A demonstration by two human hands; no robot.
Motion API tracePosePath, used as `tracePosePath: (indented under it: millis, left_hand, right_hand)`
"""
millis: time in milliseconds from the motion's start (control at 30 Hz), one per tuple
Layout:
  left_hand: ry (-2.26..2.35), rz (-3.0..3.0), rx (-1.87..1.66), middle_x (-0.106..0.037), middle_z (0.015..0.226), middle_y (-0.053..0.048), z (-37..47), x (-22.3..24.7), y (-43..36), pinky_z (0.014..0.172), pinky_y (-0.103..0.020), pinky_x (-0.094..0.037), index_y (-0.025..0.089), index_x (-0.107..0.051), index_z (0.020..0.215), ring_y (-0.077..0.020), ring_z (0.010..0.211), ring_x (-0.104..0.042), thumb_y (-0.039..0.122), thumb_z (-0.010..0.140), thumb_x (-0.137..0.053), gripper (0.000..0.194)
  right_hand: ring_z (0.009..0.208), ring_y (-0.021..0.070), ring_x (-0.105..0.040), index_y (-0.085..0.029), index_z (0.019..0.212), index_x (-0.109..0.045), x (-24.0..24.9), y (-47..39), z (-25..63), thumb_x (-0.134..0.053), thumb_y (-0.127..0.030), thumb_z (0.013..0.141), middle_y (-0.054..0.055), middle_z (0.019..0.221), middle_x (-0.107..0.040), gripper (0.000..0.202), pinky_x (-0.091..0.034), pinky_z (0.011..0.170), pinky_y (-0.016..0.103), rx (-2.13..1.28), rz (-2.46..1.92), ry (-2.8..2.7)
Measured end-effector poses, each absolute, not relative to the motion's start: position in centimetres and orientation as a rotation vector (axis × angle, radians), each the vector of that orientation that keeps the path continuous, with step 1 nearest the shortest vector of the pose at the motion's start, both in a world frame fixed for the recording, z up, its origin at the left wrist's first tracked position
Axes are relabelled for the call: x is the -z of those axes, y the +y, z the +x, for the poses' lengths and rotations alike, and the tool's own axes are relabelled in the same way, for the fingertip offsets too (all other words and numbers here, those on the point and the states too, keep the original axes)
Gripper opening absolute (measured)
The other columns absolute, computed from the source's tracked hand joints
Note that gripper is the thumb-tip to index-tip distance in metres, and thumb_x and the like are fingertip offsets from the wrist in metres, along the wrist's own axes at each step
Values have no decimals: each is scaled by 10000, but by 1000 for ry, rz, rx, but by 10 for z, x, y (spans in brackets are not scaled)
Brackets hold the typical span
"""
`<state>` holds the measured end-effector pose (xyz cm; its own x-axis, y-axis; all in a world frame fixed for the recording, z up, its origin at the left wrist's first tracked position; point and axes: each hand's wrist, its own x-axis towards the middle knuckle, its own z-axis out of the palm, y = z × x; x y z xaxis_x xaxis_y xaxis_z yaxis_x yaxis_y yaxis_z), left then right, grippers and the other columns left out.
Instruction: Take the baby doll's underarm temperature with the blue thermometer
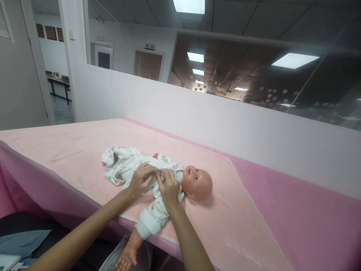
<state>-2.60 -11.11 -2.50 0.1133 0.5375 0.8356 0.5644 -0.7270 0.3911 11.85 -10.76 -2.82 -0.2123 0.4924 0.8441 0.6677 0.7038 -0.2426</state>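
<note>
A baby doll point(201, 184) lies on its back with its bald head to the right. It wears a white printed baby outfit point(122, 163), and one sleeve with a folded cuff point(150, 222) reaches over the table's front edge. My left hand point(142, 178) is closed, pinching the outfit's front at the chest. Right beside it, my right hand point(169, 186) pinches the same cloth near the doll's neck. The fingertips of both hands nearly meet over a small spot, perhaps a fastening, that they largely cover. The doll's near hand point(128, 256) hangs past the edge.
A light pink mat point(70, 143) lies under the doll, over a darker pink table cover point(279, 203). Behind the table runs a white wall point(197, 113) with a large window above. Dark fabric and a clear plastic bag point(121, 248) are below the front edge.
</note>
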Motion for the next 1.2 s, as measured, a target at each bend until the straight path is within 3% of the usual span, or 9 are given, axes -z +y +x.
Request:
tracePosePath:
  millis: [233, 500, 833, 1200]
  left_hand:
    - [-1235, -2270, 1726, -645, 779, -42, -26, 29, -110, 694, -328, -427, 187, -623, 948, -179, 714, -537, 159, 784, -448, 242]
    - [-1451, -2275, 1535, -656, 867, -43, -63, 30, -113, 778, -345, -400, 210, -619, 965, -205, 844, -537, 280, 839, -446, 225]
    - [-1363, -2467, 1497, -620, 1020, -88, -78, 35, -119, 849, -378, -401, 184, -561, 1076, -232, 945, -522, 351, 823, -458, 321]
    - [-1361, -2393, 1403, -642, 964, -70, -74, 34, -117, 842, -373, -413, 201, -611, 936, -221, 932, -541, 285, 819, -474, 199]
  right_hand:
    - [883, 146, -612, -188, 1045, -568, 29, -104, 118, -453, -340, 871, 76, 995, -634, 259, -475, 668, 217, 197, -909, -1846]
    - [793, 134, -635, -216, 1061, -561, 24, -106, 109, -386, -186, 860, 51, 1126, -610, 268, -451, 556, 209, 346, -932, -2022]
    - [594, 126, -567, -212, 901, -552, 13, -107, 91, -497, -277, 789, 16, 831, -601, 141, -356, 459, 220, 416, -895, -2214]
    - [532, 96, -523, -210, 809, -539, 23, -104, 91, -416, -285, 871, 4, 745, -594, 157, -271, 449, 217, 389, -965, -2099]
